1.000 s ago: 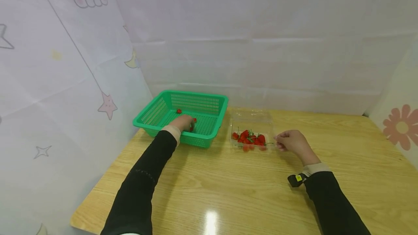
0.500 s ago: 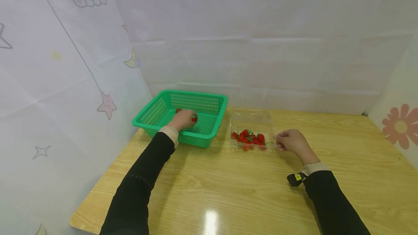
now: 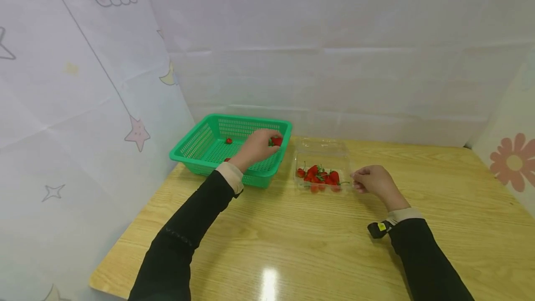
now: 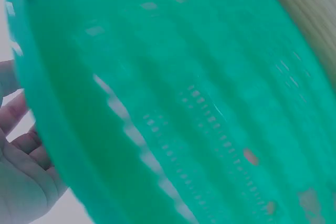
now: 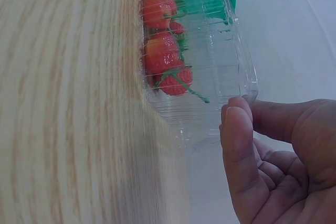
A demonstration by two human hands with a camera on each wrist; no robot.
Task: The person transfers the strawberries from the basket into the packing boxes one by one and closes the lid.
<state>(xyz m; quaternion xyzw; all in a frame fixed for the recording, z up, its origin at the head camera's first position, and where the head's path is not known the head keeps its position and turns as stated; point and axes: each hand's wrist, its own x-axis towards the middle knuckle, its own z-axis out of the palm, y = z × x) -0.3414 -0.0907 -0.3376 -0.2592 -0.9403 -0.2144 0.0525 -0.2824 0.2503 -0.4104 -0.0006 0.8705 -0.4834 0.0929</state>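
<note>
Over the right side of the green plastic basket (image 3: pixel 211 158), my left hand (image 3: pixel 258 147) pinches a strawberry (image 3: pixel 276 141) with green leaves. Inside the basket lies a small cherry (image 3: pixel 228 140) near the back left; another red fruit (image 3: pixel 227 159) shows partly behind my left wrist. A clear plastic box (image 3: pixel 319 150) with its lid up holds several strawberries (image 5: pixel 161 52) and cherries (image 3: pixel 301 173). My right hand (image 3: pixel 374 182) pinches the box's right edge between thumb and fingers. In the blurred left wrist view, my left hand (image 4: pixel 26 177) shows beside the basket's rim, the strawberry hidden.
Basket and box stand side by side on the wooden table (image 3: pixel 292 236), a narrow gap between them. Behind them hangs a pale cloth backdrop (image 3: pixel 317 82), close to the table's back edge. A black wrist device (image 3: pixel 378 230) is at my right sleeve.
My left hand has risen from the basket floor with the strawberry and moved right towards the basket's right rim. My right hand keeps its place at the box.
</note>
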